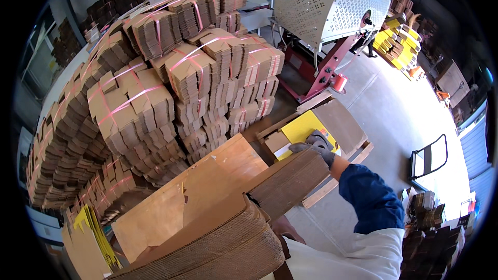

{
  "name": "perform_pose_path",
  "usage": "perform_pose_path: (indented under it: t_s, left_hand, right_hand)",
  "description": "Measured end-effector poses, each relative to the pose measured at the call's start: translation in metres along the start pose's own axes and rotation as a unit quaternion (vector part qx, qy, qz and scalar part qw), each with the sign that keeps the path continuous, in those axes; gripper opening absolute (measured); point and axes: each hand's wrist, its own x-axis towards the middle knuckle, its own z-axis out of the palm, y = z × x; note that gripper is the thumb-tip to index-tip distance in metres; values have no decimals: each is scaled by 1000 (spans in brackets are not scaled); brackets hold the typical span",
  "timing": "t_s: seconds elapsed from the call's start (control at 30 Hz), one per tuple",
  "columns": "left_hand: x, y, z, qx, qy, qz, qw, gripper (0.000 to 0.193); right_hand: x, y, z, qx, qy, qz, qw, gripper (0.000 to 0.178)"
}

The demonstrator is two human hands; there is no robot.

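A thick stack of flat brown cardboard point(207, 246) runs from the lower edge up toward the middle, close against my body. Its folded far part point(288, 181) reaches to my right hand point(320, 145), which wears a grey glove. The fingers curl around that far end, partly hidden by the cardboard, just over a yellow printed sheet point(306, 127). That sheet lies on more brown cardboard point(340, 122) on a low wooden pallet point(316, 195). My left hand does not show; the cardboard may hide it.
Strapped bundles of cardboard point(192, 67) are piled high at the left. A brown board point(192, 192) lies beside my stack. Beyond the pallet stands a machine with a perforated pale cover point(332, 2) and red base point(329, 67). A hand cart point(429, 161) stands on the right floor.
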Motion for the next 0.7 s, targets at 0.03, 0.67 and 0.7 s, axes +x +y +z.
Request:
perform_pose_path:
  t_s: [0.03,0.67,0.7]
  left_hand:
    - [-4,-5,0,16,15,5,1000,40]
    - [-45,-7,42,150,9,38,988,42]
    - [-51,2,46,166,2,44,985,42]
  right_hand:
    - [2,-7,2,-78,59,63,993,41]
    - [-13,13,-16,56,-101,96,989,42]
    - [-10,15,-17,64,-114,93,987,42]
